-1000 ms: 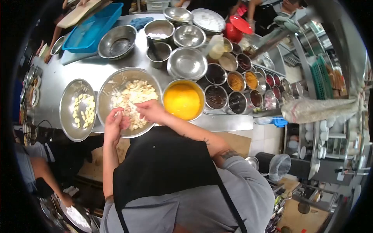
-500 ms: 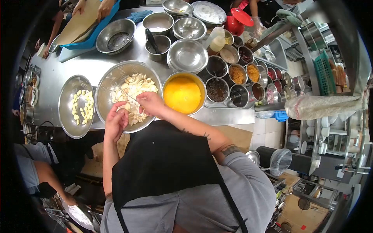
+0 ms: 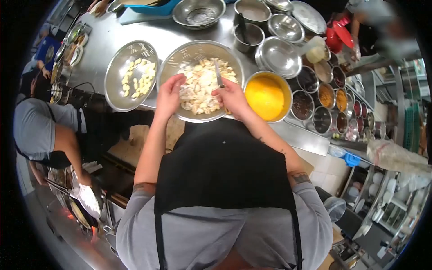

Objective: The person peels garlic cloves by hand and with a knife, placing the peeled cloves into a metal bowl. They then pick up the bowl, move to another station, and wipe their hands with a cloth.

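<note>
My right hand (image 3: 233, 98) is closed around a small knife (image 3: 218, 74), its blade pointing up over the large perforated steel colander (image 3: 177, 60). A heap of garlic cloves with papery skins (image 3: 202, 85) fills much of that colander. At the colander's left side, my left hand (image 3: 169, 93) is raised with fingers loosely extended; I see nothing held in it. Left of it stands a second, tilted colander (image 3: 114, 85) with peeled garlic cloves (image 3: 145, 83) inside. Close to my right wrist is a steel pot of bright yellow liquid (image 3: 266, 96).
Stacked steel bowls (image 3: 281, 58) and a pot with a black handle (image 3: 249, 38) stand behind. Several ingredient tins (image 3: 302, 105) line the right side. On the left, a co-worker (image 3: 49, 130) handles a pan (image 3: 87, 202) by a lit burner. The counter's front edge (image 3: 310, 139) is near my apron.
The view has swung, so the counter appears shifted right and up. My hands, close together before over the garlic, are now apart. The knife remains in my right hand and points more upright.
</note>
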Tool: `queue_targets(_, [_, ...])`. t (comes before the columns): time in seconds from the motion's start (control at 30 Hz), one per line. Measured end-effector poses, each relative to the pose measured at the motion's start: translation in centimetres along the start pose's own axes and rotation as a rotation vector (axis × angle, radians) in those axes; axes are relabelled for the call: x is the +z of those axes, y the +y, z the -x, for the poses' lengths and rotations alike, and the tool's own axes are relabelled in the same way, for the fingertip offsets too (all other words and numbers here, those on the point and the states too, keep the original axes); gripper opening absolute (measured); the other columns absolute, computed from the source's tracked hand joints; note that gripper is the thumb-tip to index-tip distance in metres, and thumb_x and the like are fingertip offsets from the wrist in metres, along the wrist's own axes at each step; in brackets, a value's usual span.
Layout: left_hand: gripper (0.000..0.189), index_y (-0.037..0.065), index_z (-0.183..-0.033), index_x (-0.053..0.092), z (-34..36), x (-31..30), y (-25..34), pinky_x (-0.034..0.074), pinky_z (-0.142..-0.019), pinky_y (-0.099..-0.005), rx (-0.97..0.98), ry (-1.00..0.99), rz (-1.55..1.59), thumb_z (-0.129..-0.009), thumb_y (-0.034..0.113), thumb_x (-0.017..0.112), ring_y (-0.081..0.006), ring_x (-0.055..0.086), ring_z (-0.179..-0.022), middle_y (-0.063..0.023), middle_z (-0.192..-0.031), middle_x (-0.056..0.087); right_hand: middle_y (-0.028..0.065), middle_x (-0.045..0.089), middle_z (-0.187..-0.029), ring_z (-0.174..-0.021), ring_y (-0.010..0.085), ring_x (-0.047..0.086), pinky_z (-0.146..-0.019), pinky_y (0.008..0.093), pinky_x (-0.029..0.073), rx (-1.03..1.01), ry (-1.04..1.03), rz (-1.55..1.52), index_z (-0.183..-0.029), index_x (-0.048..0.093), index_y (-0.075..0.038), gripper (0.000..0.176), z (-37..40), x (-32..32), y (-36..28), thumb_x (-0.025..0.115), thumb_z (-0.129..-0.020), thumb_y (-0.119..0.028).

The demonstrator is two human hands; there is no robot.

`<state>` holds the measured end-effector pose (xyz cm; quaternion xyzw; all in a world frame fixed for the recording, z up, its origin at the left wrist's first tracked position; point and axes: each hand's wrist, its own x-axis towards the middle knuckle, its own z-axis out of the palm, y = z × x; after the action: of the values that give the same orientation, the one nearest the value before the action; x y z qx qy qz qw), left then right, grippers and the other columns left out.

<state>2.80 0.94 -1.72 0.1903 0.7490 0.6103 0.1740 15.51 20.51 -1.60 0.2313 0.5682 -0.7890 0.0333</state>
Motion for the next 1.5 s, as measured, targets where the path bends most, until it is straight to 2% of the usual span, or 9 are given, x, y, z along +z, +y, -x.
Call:
queue_targets(0.17, [0.018, 0.000, -0.100, 0.068, -0.1, 0.1, 2.3, 0.050, -0.069, -0.0331, -0.051, -0.086, -0.311, -0.089, 0.010, 0.060, -0.0211, 0.067, -0.075, -0.0121, -0.084, 0.070, 0.0063, 0.067, -0.090, -0.058, 0.0062, 0.050, -0.050, 0.0207, 0.044, -0.005, 0.032, -0.001, -0.149, 0.030, -0.012, 0.061, 0.5, 0.7, -0.4, 0.051, -0.093, -0.003])
queue_targets(0.33, [0.023, 0.001, -0.095, 0.070, -1.9, 3.6, 0.3, 0.051, -0.080, -0.0399, 0.205, -0.217, -0.634, -0.073, 0.000, 0.061, -0.0346, 0.065, -0.090, -0.0211, -0.094, 0.067, 0.0058, 0.067, -0.083, -0.056, 0.0072, 0.050, -0.052, 0.0240, 0.044, -0.044, 0.081, 0.113, -0.145, 0.039, -0.012, 0.057, 0.3, 0.7, 0.2, 0.053, -0.091, -0.005])
queue_targets(0.4, [0.026, 0.002, -0.095, 0.070, -2.6, 4.0, -0.3, 0.050, -0.084, -0.0418, 0.179, -0.416, -0.777, -0.071, -0.003, 0.059, -0.0366, 0.063, -0.095, -0.0222, -0.098, 0.066, 0.0062, 0.068, -0.083, -0.058, 0.0073, 0.052, -0.054, 0.0240, 0.044, -0.053, 0.066, 0.127, -0.145, 0.039, -0.010, 0.056, 0.6, 0.6, 0.1, 0.052, -0.091, -0.004])
queue_targets(0.6, [0.024, 0.001, -0.098, 0.068, -3.0, 3.5, 0.9, 0.050, -0.083, -0.0422, 0.140, -0.477, -0.814, -0.076, -0.001, 0.059, -0.0381, 0.063, -0.093, -0.0229, -0.098, 0.065, 0.0054, 0.067, -0.082, -0.066, 0.0071, 0.055, -0.058, 0.0226, 0.044, -0.067, 0.049, 0.084, -0.144, 0.039, -0.005, 0.055, 1.2, 0.4, -0.8, 0.053, -0.090, -0.003])
queue_targets(0.7, [0.023, -0.001, -0.105, 0.064, -2.1, 3.7, 1.9, 0.051, -0.080, -0.0408, 0.048, -0.313, -0.754, -0.084, 0.005, 0.058, -0.0350, 0.066, -0.089, -0.0220, -0.093, 0.066, 0.0048, 0.066, -0.082, -0.065, 0.0069, 0.054, -0.058, 0.0223, 0.043, -0.062, 0.050, 0.088, -0.142, 0.042, -0.005, 0.054, 1.2, 0.5, -1.0, 0.054, -0.090, -0.004])
queue_targets(0.8, [0.023, 0.002, -0.114, 0.060, -1.4, 3.4, 0.8, 0.051, -0.071, -0.0326, -0.055, -0.247, -0.424, -0.093, 0.011, 0.053, -0.0239, 0.066, -0.075, -0.0161, -0.094, 0.067, 0.0023, 0.064, -0.081, -0.061, 0.0055, 0.051, -0.054, 0.0214, 0.042, -0.057, 0.023, 0.062, -0.143, 0.041, -0.009, 0.052, 0.8, 0.3, -0.5, 0.054, -0.093, -0.009])
queue_targets(0.9, [0.024, 0.004, -0.119, 0.057, -0.6, 3.1, 1.3, 0.047, -0.064, -0.0224, -0.444, -0.295, 0.168, -0.098, 0.013, 0.050, -0.0103, 0.059, -0.069, -0.0100, -0.100, 0.066, 0.0000, 0.061, -0.080, -0.063, 0.0047, 0.049, -0.056, 0.0208, 0.042, -0.084, 0.030, 0.123, -0.142, 0.044, -0.009, 0.047, 0.4, 0.3, 0.0, 0.054, -0.096, -0.014])
queue_targets(1.03, [0.030, 0.001, -0.126, 0.052, 0.8, 3.5, 1.3, 0.047, -0.061, -0.0183, -0.514, -0.210, 0.557, -0.097, 0.010, 0.053, -0.0068, 0.056, -0.072, -0.0098, -0.104, 0.065, -0.0013, 0.060, -0.078, -0.071, 0.0043, 0.051, -0.064, 0.0214, 0.044, -0.160, 0.012, 0.220, -0.135, 0.052, -0.005, 0.040, 0.7, 0.6, 0.1, 0.053, -0.098, -0.019])
queue_targets(1.5, [0.012, 0.004, -0.108, 0.055, 2.9, 3.4, 3.0, 0.047, -0.060, -0.0182, -0.510, -0.299, 0.451, -0.097, 0.008, 0.052, -0.0078, 0.061, -0.070, -0.0016, -0.085, 0.064, 0.0148, 0.069, -0.085, -0.075, 0.0125, 0.063, -0.069, 0.0277, 0.050, -0.258, -0.114, 0.506, -0.129, 0.055, 0.002, 0.040, 1.4, 1.7, -0.5, 0.059, -0.091, -0.012])
